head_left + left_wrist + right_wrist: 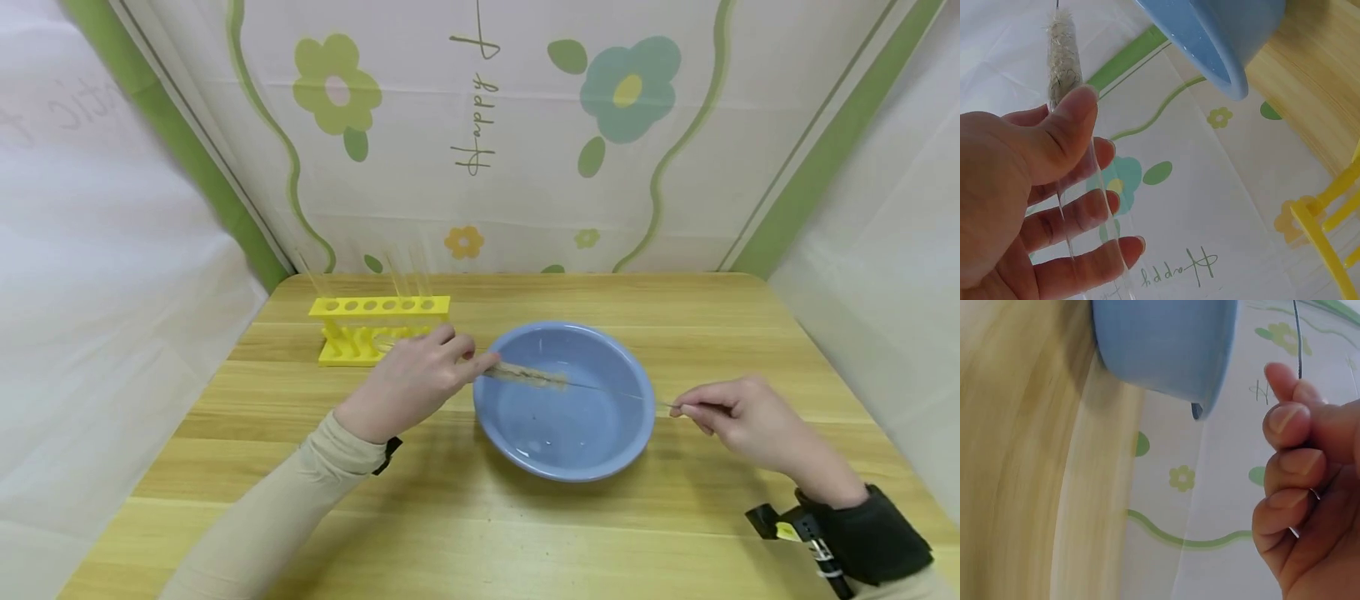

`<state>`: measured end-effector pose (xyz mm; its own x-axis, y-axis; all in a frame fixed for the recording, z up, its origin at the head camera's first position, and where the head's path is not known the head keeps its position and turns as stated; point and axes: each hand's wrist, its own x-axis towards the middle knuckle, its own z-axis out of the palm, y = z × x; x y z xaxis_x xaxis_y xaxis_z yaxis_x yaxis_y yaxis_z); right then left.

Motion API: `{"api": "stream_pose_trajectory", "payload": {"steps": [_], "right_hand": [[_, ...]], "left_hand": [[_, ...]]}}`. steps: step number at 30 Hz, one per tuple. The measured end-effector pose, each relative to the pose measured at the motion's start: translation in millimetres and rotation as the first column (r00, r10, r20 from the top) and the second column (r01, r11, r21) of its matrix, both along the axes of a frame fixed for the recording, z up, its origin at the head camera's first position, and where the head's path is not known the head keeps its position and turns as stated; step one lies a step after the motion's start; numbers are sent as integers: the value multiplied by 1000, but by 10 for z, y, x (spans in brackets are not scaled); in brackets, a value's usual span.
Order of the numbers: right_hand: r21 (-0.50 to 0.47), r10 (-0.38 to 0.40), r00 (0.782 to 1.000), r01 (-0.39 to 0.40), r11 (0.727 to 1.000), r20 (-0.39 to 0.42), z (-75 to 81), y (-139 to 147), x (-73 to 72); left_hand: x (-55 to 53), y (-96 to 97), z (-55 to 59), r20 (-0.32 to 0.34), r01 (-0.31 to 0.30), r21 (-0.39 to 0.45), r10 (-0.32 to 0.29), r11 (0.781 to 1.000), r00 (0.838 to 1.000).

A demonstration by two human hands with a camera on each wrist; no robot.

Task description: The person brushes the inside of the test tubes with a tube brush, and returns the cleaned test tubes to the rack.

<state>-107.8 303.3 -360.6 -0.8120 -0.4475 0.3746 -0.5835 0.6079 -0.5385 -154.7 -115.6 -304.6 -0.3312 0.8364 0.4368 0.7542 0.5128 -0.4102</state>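
My left hand (420, 379) grips a clear glass test tube (1094, 212), thumb on one side and fingers curled round the other. Pale bristles of a test tube brush (1063, 56) fill the tube's mouth end and stick out a little past it. My right hand (750, 421) pinches the brush's thin wire handle (1299, 344) between thumb and fingers, the wire stretching across between both hands. Beneath them stands a round blue basin (564, 475), with some water showing in its bottom. The tube lies nearly level over the basin's left rim.
A yellow test tube rack (378, 307) stands at the back left of the wooden table (525, 542), with several clear tubes upright in it. My left forearm passes in front of it. A flower-printed curtain (525, 192) hangs behind the table, and white cloth closes both sides.
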Motion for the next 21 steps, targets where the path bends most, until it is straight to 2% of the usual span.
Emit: {"api": "stream_pose_trajectory", "payload": {"steps": [5,8,13,21], "right_hand": [[59,3,992,4,998,-128,-2,-95,9],[66,27,972,-11,998,-235,-2,-116,-4],[57,71,900,-52,997,-429,-15,-143,-39],[92,108,813,-67,993,-572,26,-402,-63]], "left_hand": [[13,14,3,-28,7,-13,-7,1000,1000],[3,14,13,-7,31,13,-31,999,999],[-6,16,20,9,46,20,-47,999,999],[27,156,-26,91,112,15,-113,994,989]]}}
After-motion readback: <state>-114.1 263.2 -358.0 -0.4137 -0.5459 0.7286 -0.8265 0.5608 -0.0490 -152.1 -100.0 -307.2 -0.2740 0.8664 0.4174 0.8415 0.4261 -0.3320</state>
